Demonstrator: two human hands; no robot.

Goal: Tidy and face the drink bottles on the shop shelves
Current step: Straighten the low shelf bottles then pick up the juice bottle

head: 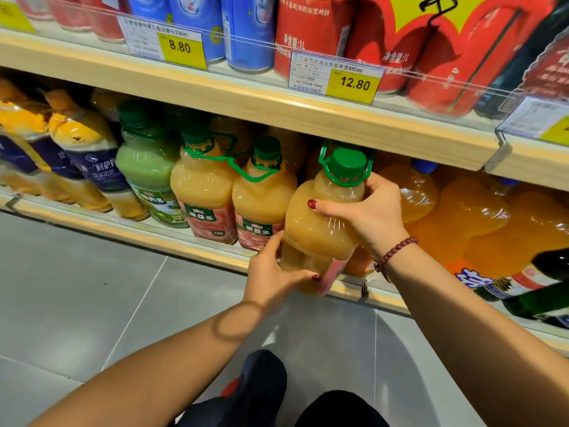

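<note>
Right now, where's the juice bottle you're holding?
Head view, centre: the juice bottle is at the lower shelf edge, matching bottles to its left, orange soda bottles to its right.

A single wide-angle view from the person's head looks forward and down, tilted, close to the pale wooden shop shelves [246,100]. Grey tiled floor [77,288] fills the near left, with dark-clad knees [261,389] at the near edge.

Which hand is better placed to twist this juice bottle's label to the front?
Probably the right hand: it grips the bottle high at the shoulder, while the left hand holds the base.
</note>
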